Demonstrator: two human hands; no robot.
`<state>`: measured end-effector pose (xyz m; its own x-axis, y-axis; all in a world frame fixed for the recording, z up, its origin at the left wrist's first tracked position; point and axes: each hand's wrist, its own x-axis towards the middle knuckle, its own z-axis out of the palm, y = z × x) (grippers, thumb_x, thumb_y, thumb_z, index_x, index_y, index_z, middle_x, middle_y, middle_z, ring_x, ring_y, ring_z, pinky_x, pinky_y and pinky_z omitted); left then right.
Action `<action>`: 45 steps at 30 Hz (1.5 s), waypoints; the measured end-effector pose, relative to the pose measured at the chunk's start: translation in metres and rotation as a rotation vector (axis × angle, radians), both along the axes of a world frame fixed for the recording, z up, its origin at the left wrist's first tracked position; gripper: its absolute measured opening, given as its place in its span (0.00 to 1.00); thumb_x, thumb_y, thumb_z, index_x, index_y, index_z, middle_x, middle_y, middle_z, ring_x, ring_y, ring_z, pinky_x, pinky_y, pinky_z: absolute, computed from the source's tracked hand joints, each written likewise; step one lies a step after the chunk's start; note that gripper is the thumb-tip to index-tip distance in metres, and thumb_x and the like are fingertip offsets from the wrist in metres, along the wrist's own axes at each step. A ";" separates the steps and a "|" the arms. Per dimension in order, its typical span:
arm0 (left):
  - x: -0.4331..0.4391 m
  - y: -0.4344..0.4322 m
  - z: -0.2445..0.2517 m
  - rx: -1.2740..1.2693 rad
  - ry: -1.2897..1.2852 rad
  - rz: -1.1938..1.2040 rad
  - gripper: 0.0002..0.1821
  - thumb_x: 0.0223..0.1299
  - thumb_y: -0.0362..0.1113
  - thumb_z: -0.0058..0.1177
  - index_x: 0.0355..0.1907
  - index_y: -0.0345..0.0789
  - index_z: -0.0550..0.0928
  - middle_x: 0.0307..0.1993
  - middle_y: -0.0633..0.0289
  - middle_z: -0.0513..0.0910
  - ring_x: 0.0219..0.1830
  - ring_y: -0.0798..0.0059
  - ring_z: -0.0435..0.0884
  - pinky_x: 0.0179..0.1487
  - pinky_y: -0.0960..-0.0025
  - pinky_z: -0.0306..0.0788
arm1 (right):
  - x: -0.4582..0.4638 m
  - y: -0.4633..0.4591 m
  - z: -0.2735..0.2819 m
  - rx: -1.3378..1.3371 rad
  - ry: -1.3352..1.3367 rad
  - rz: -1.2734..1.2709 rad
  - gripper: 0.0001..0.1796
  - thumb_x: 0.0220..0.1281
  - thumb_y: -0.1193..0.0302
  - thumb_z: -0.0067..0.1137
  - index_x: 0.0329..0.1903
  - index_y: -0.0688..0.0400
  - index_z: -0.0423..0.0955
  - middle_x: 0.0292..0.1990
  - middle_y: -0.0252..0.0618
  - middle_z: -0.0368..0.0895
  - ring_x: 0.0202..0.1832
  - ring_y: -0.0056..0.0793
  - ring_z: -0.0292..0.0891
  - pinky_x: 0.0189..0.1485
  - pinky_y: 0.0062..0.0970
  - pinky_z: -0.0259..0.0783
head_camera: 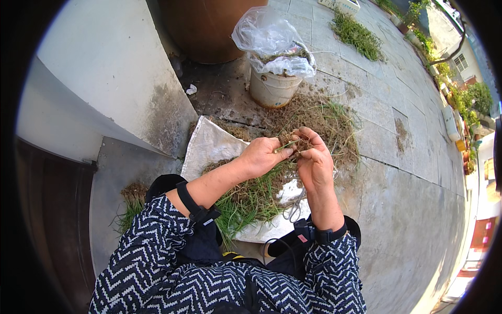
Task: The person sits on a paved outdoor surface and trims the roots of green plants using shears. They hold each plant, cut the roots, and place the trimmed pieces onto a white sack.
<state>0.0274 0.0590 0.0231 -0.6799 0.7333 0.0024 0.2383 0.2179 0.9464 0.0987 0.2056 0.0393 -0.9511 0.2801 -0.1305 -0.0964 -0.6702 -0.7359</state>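
My left hand [263,157] pinches a small green-stemmed plant clump with soil-covered roots [289,143]. My right hand [316,161] has its fingers and thumb on the other side of the same clump. Below them, green grassy plants [251,196] with brown roots lie on a white woven sack [213,143]. A pair of metal scissors [293,212] rests on the sack near my right wrist, its blades partly hidden. Beyond my hands is a heap of soil and dry roots [333,121] on the paving.
A dirty white bucket [274,90] with a clear plastic bag [266,33] stands ahead, beside a large brown pot [208,27]. A white wall [113,59] is at left. A plant bundle [133,206] lies by my left knee, and more cut greens [357,35] lie farther off.
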 end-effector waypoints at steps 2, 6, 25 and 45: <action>0.001 0.000 0.001 0.015 0.028 -0.031 0.16 0.59 0.44 0.54 0.43 0.35 0.79 0.35 0.51 0.80 0.39 0.57 0.80 0.42 0.63 0.71 | 0.000 -0.004 0.000 -0.024 0.052 0.004 0.29 0.45 0.88 0.40 0.56 0.68 0.64 0.53 0.49 0.71 0.55 0.37 0.69 0.59 0.31 0.65; 0.002 0.001 0.001 0.063 0.045 -0.103 0.17 0.61 0.43 0.52 0.46 0.33 0.77 0.36 0.53 0.80 0.40 0.61 0.79 0.43 0.63 0.71 | -0.001 -0.011 -0.001 -0.007 0.121 0.035 0.27 0.52 0.85 0.39 0.59 0.69 0.62 0.57 0.53 0.67 0.62 0.42 0.63 0.66 0.37 0.57; -0.006 -0.011 0.019 0.232 -0.523 -0.077 0.10 0.67 0.40 0.47 0.42 0.38 0.77 0.26 0.74 0.76 0.21 0.92 0.65 0.23 0.84 0.58 | 0.004 0.000 -0.002 0.684 -0.101 -0.052 0.15 0.53 0.76 0.59 0.46 0.65 0.74 0.31 0.32 0.79 0.28 0.14 0.72 0.31 0.17 0.69; -0.037 -0.041 0.022 0.450 -0.361 0.128 0.13 0.70 0.40 0.42 0.38 0.31 0.73 0.24 0.65 0.75 0.26 0.79 0.74 0.34 0.74 0.71 | 0.113 0.082 -0.340 1.770 -1.135 0.936 0.21 0.45 0.51 0.58 0.36 0.53 0.82 0.38 0.39 0.83 0.42 0.33 0.80 0.46 0.27 0.74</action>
<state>-0.0094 0.0182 0.0451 -0.7784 0.6261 0.0464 -0.1177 -0.2181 0.9688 0.2113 0.2878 -0.3003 -0.5853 0.3583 -0.7273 0.4823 0.8750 0.0430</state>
